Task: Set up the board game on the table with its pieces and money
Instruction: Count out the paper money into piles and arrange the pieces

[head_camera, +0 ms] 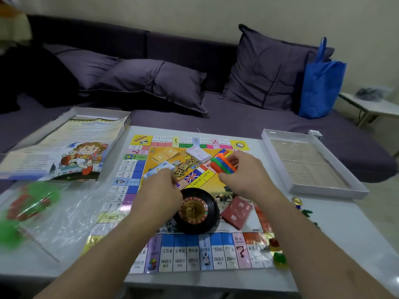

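The colourful game board (151,253) lies flat on the white table (336,240). My right hand (244,171) grips a thick stack of multicoloured play money (222,165) above the board's centre. My left hand (160,186) pinches a few light-blue notes (158,169) just left of it. A black roulette wheel (196,210) sits on the board under my wrists. A white card deck (198,154) lies behind the money, and a red card deck (237,212) to the wheel's right.
The box lid (64,147) with a cartoon child rests at the left, the open box tray (311,162) at the right. A clear bag (54,210) with green and red pieces lies front left. Small tokens (278,255) sit near the board's right corner. A sofa stands behind.
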Available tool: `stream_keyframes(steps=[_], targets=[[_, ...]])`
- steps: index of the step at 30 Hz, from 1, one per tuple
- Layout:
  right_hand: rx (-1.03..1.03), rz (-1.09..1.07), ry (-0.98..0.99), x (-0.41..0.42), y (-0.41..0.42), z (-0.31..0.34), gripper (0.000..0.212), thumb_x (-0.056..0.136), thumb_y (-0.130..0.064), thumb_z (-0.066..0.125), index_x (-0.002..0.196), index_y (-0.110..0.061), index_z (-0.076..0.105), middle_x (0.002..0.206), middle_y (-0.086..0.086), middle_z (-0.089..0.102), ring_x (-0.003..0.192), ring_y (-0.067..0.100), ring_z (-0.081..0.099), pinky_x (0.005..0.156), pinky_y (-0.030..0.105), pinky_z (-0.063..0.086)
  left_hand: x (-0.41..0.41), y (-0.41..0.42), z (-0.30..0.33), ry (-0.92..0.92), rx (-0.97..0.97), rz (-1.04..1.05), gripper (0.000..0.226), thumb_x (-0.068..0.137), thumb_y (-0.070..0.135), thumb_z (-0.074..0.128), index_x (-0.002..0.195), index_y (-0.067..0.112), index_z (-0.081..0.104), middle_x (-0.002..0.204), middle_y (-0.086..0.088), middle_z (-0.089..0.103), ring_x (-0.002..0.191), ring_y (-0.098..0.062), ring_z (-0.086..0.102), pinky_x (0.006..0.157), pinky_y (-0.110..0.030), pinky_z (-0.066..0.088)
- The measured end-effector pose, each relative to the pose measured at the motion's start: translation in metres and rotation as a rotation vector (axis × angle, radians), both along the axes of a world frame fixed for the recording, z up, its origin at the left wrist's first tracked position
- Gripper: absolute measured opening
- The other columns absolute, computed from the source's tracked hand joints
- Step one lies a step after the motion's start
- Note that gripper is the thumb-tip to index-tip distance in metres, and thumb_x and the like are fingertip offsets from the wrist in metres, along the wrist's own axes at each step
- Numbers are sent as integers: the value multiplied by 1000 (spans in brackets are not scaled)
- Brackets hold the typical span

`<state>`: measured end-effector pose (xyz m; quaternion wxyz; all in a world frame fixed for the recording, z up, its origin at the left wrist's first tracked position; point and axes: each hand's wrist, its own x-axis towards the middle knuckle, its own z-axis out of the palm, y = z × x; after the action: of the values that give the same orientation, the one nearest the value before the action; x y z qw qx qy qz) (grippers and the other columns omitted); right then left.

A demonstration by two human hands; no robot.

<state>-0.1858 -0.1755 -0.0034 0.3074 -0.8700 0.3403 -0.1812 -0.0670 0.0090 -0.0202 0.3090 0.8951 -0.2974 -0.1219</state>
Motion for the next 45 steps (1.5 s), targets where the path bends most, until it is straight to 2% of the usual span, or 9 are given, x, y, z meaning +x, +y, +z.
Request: stream_keyframes(steps=[5,9,17,23,26,29,31,38,45], targets=[[-23,-13,34,-15,13,7,32,83,-24,80,108,-27,60,101,-7,64,91,12,64,82,37,62,12,34,-9,-36,736,-247,67,91,30,71,146,17,37,148,-10,42,125,-31,56,94,-40,53],[-21,-18,33,-25,16,6,31,84,-25,80,110,-26,62,99,-10,63,90,10,64,79,33,59,13,44,-19,-42,756,-320,103,84,49,79,163,20,20,169,-9,17,151,-33,32,115,-46,42],[-24,-6,70,-26,20,-2,40,85,-29,82,118,-29,59,107,-10,61,97,9,61,83,27,55,23,40,-19,-42,676,-333,109,84,55,78,166,24,13,173,-5,7,156,-30,25,120,-44,37],[-3,18,42,-21,30,-2,37,84,-30,83,110,-33,57,102,-14,61,93,6,61,84,29,58,24,39,-6,-45,550,-243,79,86,43,80,151,20,43,155,-4,43,132,-23,52,103,-36,50],[7,39,-17,-17,46,0,36,83,-33,84,110,-34,60,102,-17,61,89,2,60,75,19,53,19,31,2,15,121,-121,39,93,22,69,132,22,61,132,-2,63,105,-17,63,86,-34,55],[-17,75,-53,-14,65,0,38,83,-36,83,113,-32,60,106,-14,58,92,4,59,72,17,51,-9,20,19,690,-448,18,14,98,13,66,111,13,70,115,-12,74,100,-24,74,86,-46,63],[-7,96,-54,-13,78,-1,41,82,-35,82,114,-32,57,109,-12,55,96,7,58,79,25,57,-33,16,24,1089,-618,12,21,99,21,67,113,6,72,106,-17,77,92,-26,76,79,-45,64],[162,143,-25,-23,105,-6,33,87,-31,79,113,-28,59,111,-7,56,98,12,60,82,30,57,-52,18,4,1041,-655,181,16,103,7,60,112,-5,68,84,-19,78,64,-22,75,57,-35,62],[424,5,-175,-40,103,-12,12,99,-9,70,106,-19,72,102,-2,72,95,9,69,62,13,55,-56,35,11,1079,-515,108,16,102,3,61,115,-6,59,102,-34,74,86,-45,77,60,-42,66]])
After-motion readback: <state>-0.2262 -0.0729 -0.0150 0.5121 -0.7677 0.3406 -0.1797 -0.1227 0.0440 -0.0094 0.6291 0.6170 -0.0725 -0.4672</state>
